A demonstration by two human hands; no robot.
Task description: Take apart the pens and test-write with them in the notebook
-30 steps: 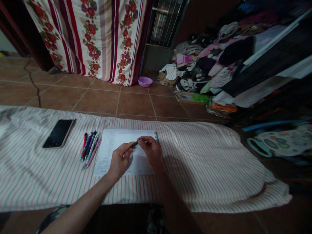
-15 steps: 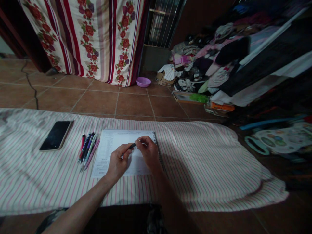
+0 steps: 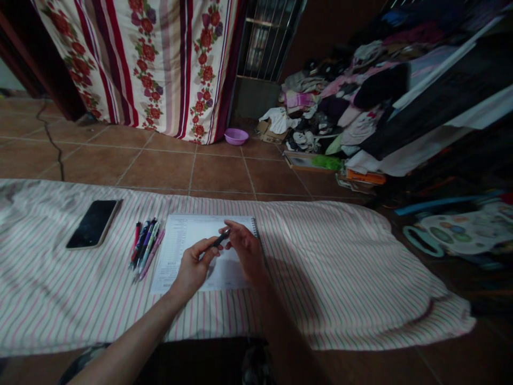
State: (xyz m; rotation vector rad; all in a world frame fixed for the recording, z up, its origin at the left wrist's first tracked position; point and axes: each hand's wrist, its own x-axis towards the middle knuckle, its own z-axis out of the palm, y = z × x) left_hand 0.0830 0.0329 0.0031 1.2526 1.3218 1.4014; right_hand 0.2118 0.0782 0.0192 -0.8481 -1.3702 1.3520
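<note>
My left hand (image 3: pixel 193 266) grips a dark pen (image 3: pixel 219 238) between thumb and fingers, above an open spiral notebook (image 3: pixel 192 227). The pen slants up to the right. At its far end, my right hand (image 3: pixel 247 252) has its fingers around the tip, with the index finger reaching over the top. The exact contact there is partly hidden by the fingers. Under both hands lies the notebook's white page with printed text along its left side and a coil binding on the right. Several pens (image 3: pixel 146 248) lie bunched to the left of the notebook.
A smartphone (image 3: pixel 94 223) lies at the left on the striped cloth (image 3: pixel 340 267). Beyond, a purple basin (image 3: pixel 236 136) sits on the tiled floor near a floral curtain (image 3: pixel 168 69). Clothes (image 3: pixel 332 101) are heaped at the back right, and a toy-like plastic item (image 3: pixel 457 232) stands at right.
My right hand's fingers have loosened from a tight pinch and stretched out over the pen's end. The pen tip has tilted slightly up and shows more. The left hand stays nearly in place.
</note>
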